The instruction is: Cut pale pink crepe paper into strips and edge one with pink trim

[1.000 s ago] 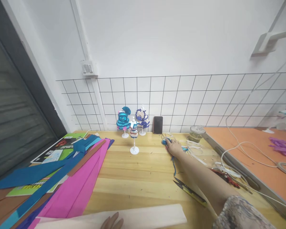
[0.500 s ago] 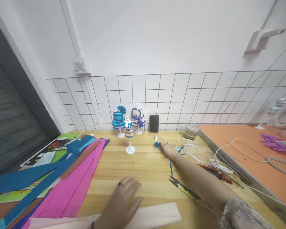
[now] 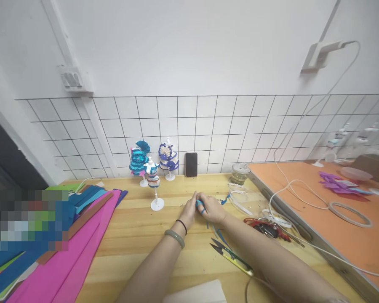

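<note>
My left hand (image 3: pixel 188 211) and my right hand (image 3: pixel 210 208) meet over the middle of the wooden table, fingers drawn together. Between them shows a small blue paper strip (image 3: pixel 201 206), and a thin loop of it lies against the right fingers. How each fingertip grips it is partly hidden. More narrow blue scraps (image 3: pixel 224 200) lie just right of and below my right hand. Thread snips (image 3: pixel 231 257) with yellow and dark handles rest by my right forearm. Left of the hands stands a small white dress form (image 3: pixel 153 179) trimmed in blue and brown.
Two decorated dress forms, one teal (image 3: pixel 138 160) and one purple-and-white (image 3: pixel 168 158), stand behind. A dark phone (image 3: pixel 191 164) leans on the wall. Pink crepe paper (image 3: pixel 72 244) covers the left side. A lidded jar (image 3: pixel 240 174), clear tape pieces and a white cable (image 3: pixel 290 183) lie right.
My left hand has moved from the cream paper up to my right hand, and both now close around the blue paper. The view has shifted right.
</note>
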Demonstrator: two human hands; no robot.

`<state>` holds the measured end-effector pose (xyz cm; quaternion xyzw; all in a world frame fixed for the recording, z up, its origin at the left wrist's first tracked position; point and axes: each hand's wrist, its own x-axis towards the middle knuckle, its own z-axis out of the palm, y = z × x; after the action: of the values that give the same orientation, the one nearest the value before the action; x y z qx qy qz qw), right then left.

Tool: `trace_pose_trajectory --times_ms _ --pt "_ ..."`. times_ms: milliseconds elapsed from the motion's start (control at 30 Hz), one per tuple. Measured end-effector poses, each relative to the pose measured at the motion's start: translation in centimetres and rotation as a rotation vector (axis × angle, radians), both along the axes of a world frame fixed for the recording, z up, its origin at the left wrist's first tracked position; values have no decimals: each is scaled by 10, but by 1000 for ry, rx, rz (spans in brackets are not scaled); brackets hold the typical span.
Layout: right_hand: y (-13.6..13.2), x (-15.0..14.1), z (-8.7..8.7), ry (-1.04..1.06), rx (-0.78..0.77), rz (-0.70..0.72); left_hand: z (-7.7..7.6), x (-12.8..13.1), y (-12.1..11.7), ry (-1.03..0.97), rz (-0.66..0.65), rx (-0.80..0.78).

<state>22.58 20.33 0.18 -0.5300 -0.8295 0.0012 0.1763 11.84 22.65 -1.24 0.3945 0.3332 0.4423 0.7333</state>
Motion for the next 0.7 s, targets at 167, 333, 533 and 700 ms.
trace_pose_trajectory --times_ms 167,333,533,700 --pt "19 -26 5 120 59 -26 5 -5 -1 -163 -35 -198" --pt "24 -43 5 154 47 94 12 -18 9 -245 82 -269" --pt "10 -52 12 191 24 145 11 -28 20 -191 213 -261" --pt "4 -10 19 107 -96 183 1 -52 20 -10 252 -214"
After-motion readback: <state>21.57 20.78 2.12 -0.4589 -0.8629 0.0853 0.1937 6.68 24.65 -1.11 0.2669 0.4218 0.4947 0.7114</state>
